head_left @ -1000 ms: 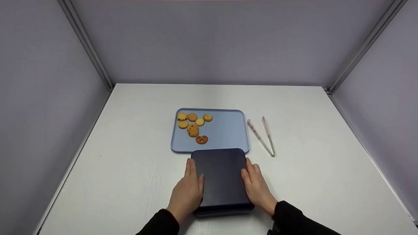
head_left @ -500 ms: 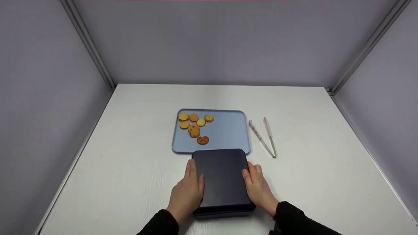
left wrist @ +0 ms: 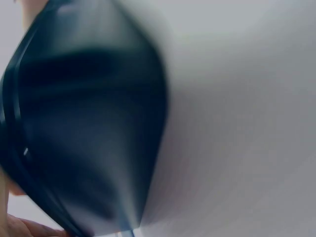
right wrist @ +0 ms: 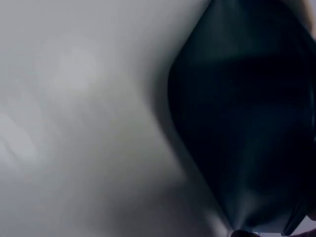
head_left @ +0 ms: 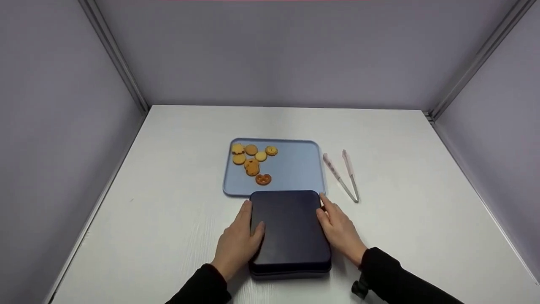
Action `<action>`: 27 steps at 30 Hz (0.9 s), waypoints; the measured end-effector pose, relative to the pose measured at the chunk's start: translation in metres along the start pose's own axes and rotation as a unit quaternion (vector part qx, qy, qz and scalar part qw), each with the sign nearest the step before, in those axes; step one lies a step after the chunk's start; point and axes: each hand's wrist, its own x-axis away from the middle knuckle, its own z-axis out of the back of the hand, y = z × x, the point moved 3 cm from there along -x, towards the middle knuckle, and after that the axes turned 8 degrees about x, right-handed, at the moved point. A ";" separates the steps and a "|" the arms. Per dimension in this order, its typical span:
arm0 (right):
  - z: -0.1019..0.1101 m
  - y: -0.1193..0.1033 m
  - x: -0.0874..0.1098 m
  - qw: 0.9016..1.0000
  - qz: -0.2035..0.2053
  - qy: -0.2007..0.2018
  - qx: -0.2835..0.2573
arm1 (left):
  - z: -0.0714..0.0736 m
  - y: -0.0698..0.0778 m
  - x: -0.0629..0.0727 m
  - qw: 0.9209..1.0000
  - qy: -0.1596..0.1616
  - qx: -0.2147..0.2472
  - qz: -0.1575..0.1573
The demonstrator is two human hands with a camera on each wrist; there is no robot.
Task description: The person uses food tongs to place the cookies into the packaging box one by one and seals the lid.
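Observation:
A dark navy rectangular lidded box [head_left: 291,230] lies at the near middle of the table in the head view. My left hand [head_left: 237,245] holds its left side, fingers along the wall and thumb over the lid's edge. On the opposite side my right hand [head_left: 341,230] holds the box, its thumb at the lid's edge and its index finger reaching to the far right corner. In the left wrist view the box wall [left wrist: 89,128] and the lid's seam fill the left half, with fingertips [left wrist: 37,229] at the bottom corner. The right wrist view shows the box's dark side [right wrist: 242,128].
Behind the box, and partly overlapped by it, is a light blue tray [head_left: 293,166] with several cookies [head_left: 252,167] and a pretzel [head_left: 263,179] on its left part. Tongs [head_left: 352,185] lie spread to the tray's right. Grey panels [head_left: 270,50] enclose the white table [head_left: 160,202].
My right hand has slid forward along the box's side, its index finger now at the far corner. My left hand has shifted slightly forward. The box stays nearly in place.

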 end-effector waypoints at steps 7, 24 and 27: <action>-0.002 -0.003 -0.014 0.993 0.083 0.029 0.073 | -0.010 -0.002 -0.014 0.999 -0.017 -0.031 -0.033; -0.003 -0.002 -0.020 0.978 0.119 0.077 0.157 | -0.016 -0.003 -0.019 0.995 -0.002 -0.080 -0.060; 0.002 0.005 -0.025 0.978 0.121 0.093 0.144 | -0.013 -0.003 -0.022 0.996 -0.005 -0.074 -0.056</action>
